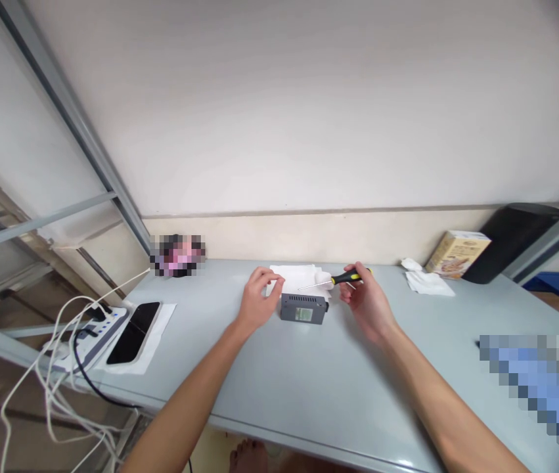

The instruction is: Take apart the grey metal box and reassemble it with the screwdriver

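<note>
A small dark grey metal box (303,311) with a row of vent slots and a pale label stands on the desk between my hands. My right hand (368,305) grips a screwdriver (348,276) by its black and yellow handle. Its thin shaft points left, the tip above the back of the box. Just left of the box is my left hand (260,299), thumb and forefinger brought together in a pinch; whatever they may hold is too small to make out. White paper (293,272) lies behind the box, partly covered by the left fingers and the screwdriver shaft.
On the left are a phone (135,333) on white paper and a power strip (94,338) with tangled cables. A yellow box (459,254), crumpled tissue (429,282) and a black cylinder (510,243) stand at back right. Blurred items lie at back left and right.
</note>
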The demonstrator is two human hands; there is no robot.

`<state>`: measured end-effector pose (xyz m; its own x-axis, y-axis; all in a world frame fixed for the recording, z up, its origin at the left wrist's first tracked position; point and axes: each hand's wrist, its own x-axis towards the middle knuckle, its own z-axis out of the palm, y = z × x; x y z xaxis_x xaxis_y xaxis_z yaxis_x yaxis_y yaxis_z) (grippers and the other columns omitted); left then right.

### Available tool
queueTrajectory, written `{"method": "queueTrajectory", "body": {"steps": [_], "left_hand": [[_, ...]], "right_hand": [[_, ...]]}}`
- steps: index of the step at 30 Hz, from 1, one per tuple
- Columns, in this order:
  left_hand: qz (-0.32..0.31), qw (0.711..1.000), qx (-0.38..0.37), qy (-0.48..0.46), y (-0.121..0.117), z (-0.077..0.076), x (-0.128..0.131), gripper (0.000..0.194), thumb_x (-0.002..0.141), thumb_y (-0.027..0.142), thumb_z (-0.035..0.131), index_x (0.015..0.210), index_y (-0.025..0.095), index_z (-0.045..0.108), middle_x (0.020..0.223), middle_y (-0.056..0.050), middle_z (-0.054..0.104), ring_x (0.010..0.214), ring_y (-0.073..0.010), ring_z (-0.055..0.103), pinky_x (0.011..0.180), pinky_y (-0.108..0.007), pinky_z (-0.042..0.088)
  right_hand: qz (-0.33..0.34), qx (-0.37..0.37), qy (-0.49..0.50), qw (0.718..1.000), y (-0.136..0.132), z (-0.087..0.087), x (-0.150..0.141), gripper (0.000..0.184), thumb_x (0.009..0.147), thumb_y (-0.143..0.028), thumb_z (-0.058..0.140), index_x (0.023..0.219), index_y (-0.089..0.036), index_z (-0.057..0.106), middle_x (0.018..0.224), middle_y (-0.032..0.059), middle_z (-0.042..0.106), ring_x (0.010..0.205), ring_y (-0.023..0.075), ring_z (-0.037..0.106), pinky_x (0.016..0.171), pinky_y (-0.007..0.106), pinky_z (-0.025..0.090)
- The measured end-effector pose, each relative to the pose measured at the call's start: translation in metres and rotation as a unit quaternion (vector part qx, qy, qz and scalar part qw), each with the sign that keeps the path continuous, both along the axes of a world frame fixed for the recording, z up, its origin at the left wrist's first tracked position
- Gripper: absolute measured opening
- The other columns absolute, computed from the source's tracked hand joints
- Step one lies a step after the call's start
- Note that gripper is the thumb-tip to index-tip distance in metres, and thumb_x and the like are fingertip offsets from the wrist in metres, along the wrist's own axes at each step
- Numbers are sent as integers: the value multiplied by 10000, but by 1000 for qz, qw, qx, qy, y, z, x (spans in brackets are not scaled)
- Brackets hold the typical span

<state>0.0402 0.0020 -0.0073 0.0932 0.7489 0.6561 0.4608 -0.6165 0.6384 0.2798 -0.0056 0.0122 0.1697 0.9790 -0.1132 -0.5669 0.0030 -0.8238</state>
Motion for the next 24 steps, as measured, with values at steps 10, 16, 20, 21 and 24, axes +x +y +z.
{"method": "queueTrajectory", "body": {"steps": [10,16,20,21,24], "left_hand": [[108,968,-149,173,21,-25,-24,130,971,233,633,967,231,763,1029,-60,669,1077,-240,625,988,-388,503],[89,955,-167,227,23,-29,-27,146,978,257,638,998,234,780,1038,-66,682,1082,-253,617,996,-407,486],[75,958,-152,230,24,-32,-28,152,975,255,640,1012,227,785,1026,-75,682,1060,-262,610,974,-420,487],[74,959,-150,230,25,-32,-28,152,974,255,642,1013,226,786,1026,-77,682,1060,-265,609,974,-425,487],[77,958,-152,230,25,-32,-28,150,975,259,646,1013,227,788,1036,-78,675,1069,-270,611,992,-435,479]], "right_hand": [[-6,0,15,1000,2,-3,1,453,647,-554,900,837,-226,652,626,-56,465,513,78,405,441,186,373],[-12,-4,13,1000,1,2,2,454,646,-557,899,822,-229,640,618,-57,461,510,81,412,438,190,373],[-9,-3,6,1000,0,4,2,433,667,-553,891,818,-231,644,618,-57,445,508,83,410,437,201,375],[-8,-2,5,1000,0,3,2,427,675,-556,886,818,-233,645,621,-57,444,507,85,410,436,206,375],[-8,0,4,1000,1,2,2,419,687,-560,877,818,-238,643,625,-54,444,509,92,410,434,217,376]]}}
